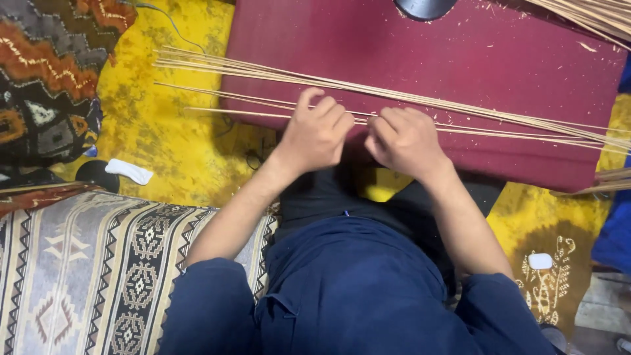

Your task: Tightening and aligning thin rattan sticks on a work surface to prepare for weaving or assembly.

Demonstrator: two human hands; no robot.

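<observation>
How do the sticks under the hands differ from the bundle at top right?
The sticks lie fanned out across the maroon board, running well past its left edge; the bundle is packed tight at the corner, mostly cut off by the frame. Left hand and right hand press on the sticks; nothing touches the bundle. Both are thin, pale and straight.

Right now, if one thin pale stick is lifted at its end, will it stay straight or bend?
The thin pale sticks look very long and slender, so one would probably sag and feel light. They overhang the maroon board unsupported, suggesting some stiffness. Both the left hand and right hand pinch them; they may snap if bent sharply.
</observation>
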